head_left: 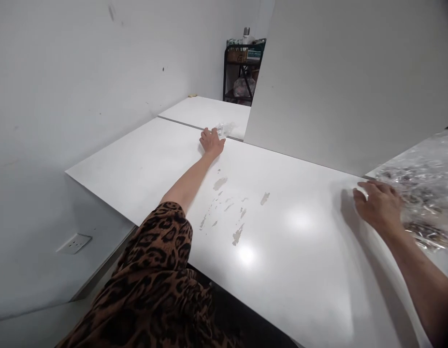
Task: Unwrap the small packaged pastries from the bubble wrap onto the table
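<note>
Single head cam, looking forward and down across the white tabletop (137, 159) from its near edge. Tabletop close; black shelf rack (241, 63) far back, top centre.

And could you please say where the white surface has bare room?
Bare surface: between the wall and left hand, and between the grey marks and right hand. Crowded: beside the right hand, with crumpled clear plastic.
</note>
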Motion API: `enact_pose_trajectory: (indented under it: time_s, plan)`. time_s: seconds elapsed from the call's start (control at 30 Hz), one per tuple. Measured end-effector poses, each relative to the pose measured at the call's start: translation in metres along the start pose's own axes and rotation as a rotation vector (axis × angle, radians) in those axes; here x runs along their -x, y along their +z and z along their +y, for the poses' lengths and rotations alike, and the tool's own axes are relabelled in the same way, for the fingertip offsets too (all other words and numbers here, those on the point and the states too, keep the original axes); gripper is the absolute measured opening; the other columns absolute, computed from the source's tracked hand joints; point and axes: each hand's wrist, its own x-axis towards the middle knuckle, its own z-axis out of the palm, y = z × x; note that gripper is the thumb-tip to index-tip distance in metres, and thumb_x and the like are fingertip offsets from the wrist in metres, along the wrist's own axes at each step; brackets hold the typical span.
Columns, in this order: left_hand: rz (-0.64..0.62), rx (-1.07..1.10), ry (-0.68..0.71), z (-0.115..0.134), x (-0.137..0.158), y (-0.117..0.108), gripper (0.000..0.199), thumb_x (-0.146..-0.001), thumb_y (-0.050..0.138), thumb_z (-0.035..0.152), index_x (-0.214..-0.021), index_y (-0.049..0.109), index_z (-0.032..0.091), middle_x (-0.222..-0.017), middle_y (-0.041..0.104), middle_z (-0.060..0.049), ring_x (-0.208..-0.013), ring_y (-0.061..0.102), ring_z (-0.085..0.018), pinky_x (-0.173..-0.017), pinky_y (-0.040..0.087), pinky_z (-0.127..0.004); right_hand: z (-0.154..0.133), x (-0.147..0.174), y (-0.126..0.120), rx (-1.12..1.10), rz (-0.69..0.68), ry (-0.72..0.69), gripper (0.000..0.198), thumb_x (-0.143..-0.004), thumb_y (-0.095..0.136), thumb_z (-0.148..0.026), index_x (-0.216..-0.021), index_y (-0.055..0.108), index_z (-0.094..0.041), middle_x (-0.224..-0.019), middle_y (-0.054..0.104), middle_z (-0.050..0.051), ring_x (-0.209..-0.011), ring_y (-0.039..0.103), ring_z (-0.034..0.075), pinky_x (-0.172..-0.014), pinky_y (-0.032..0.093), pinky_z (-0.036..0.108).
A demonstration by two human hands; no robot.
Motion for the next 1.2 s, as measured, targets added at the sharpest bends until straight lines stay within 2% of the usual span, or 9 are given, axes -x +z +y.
enact_pose_trajectory:
  time_s: [0.1, 0.2, 0.37, 0.53, 0.63, 0.77, 0.9, 1.07, 1.2]
  plan:
    - [-0.036, -0.029, 0.092, 0.005, -0.001, 0.014, 0.026, -0.099, 0.045, 0.021, -0.116, 0.065, 0.017, -0.145, 0.052, -0.017, -0.142, 0.038, -0.032, -0.116, 0.029, -0.044, -0.046, 0.014, -0.005, -0.102, -0.018, -0.040, 0.026, -0.088, 0.053, -0.054, -0.096, 0.069, -0.035, -0.117, 0.068, 0.008, -0.132, 0.055, 0.038, -0.117, 0.031, 0.068]
    - [-0.065, 0.048, 0.247, 0.019, 0.027, 0.019, 0.028, -0.101, 0.038, 0.019, -0.111, 0.064, 0.016, -0.129, 0.063, -0.016, -0.128, 0.051, -0.028, -0.111, 0.036, -0.042, -0.096, 0.024, 0.000, -0.334, -0.118, 0.187, 0.038, -0.081, 0.065, -0.064, -0.100, 0.072, -0.032, -0.117, 0.070, 0.009, -0.118, 0.062, 0.037, -0.103, 0.046, 0.065]
    - [-0.248, 0.184, 0.545, 0.040, 0.132, 0.007, 0.021, -0.100, 0.041, 0.020, -0.107, 0.061, 0.017, -0.122, 0.063, -0.015, -0.110, 0.060, -0.025, -0.099, 0.046, -0.039, -0.186, 0.027, 0.026, -0.964, -0.371, 0.673, 0.054, -0.064, 0.085, -0.061, -0.097, 0.069, -0.022, -0.104, 0.071, 0.008, -0.094, 0.069, 0.022, -0.079, 0.061, 0.036]
    - [-0.610, 0.412, 0.780, 0.042, 0.241, -0.028, 0.025, -0.100, 0.045, 0.038, -0.094, 0.062, 0.021, -0.106, 0.067, -0.007, -0.095, 0.063, -0.021, -0.086, 0.051, -0.035, -0.245, 0.038, 0.040, -1.118, -0.537, 0.825, 0.049, -0.056, 0.093, -0.046, -0.085, 0.064, -0.020, -0.074, 0.063, 0.002, -0.063, 0.060, 0.014, -0.052, 0.050, 0.026]
    - [-0.650, 0.548, 0.846, 0.039, 0.258, -0.047, 0.034, -0.102, 0.041, 0.044, -0.091, 0.066, 0.022, -0.098, 0.070, -0.008, -0.094, 0.064, -0.022, -0.090, 0.050, -0.038, -0.252, 0.057, 0.034, -0.997, -0.583, 0.793, 0.048, -0.047, 0.097, -0.036, -0.068, 0.058, -0.018, -0.058, 0.056, -0.001, -0.052, 0.050, 0.011, -0.044, 0.038, 0.025]
    - [-0.422, 0.477, 0.756, 0.037, 0.220, -0.050, 0.035, -0.087, 0.061, 0.024, -0.122, 0.066, 0.025, -0.144, 0.058, -0.012, -0.138, 0.045, -0.033, -0.117, 0.029, -0.052, -0.250, 0.081, 0.012, -0.939, -0.605, 0.634, 0.045, -0.047, 0.095, -0.041, -0.064, 0.060, -0.017, -0.054, 0.052, -0.002, -0.048, 0.042, 0.008, -0.044, 0.028, 0.023]
    - [-0.600, 0.351, 0.690, 0.040, 0.184, -0.039, 0.029, -0.075, 0.070, 0.015, -0.102, 0.072, 0.024, -0.145, 0.057, -0.011, -0.144, 0.038, -0.037, -0.120, 0.020, -0.054, -0.247, 0.082, -0.025, -0.882, -0.550, 0.444, 0.043, -0.055, 0.091, -0.044, -0.076, 0.068, -0.015, -0.061, 0.054, -0.001, -0.051, 0.039, 0.006, -0.047, 0.025, 0.022]
    - [-0.725, 0.704, 0.543, 0.047, 0.191, -0.034, 0.014, -0.085, 0.070, 0.032, -0.089, 0.063, 0.021, -0.096, 0.066, -0.004, -0.097, 0.059, -0.021, -0.099, 0.042, -0.036, -0.206, 0.059, -0.063, -0.612, -0.166, 0.370, 0.038, -0.065, 0.086, -0.039, -0.089, 0.070, -0.016, -0.076, 0.063, 0.003, -0.064, 0.053, 0.013, -0.059, 0.042, 0.028]
    - [-0.706, 1.140, 0.093, 0.057, 0.206, -0.035, 0.023, -0.086, 0.073, 0.032, -0.083, 0.054, 0.020, -0.082, 0.059, 0.002, -0.075, 0.056, -0.012, -0.082, 0.045, -0.029, -0.170, 0.063, -0.070, -0.293, 0.289, 0.303, 0.047, -0.074, 0.080, -0.040, -0.112, 0.066, -0.016, -0.106, 0.065, 0.011, -0.099, 0.061, 0.024, -0.093, 0.049, 0.044]
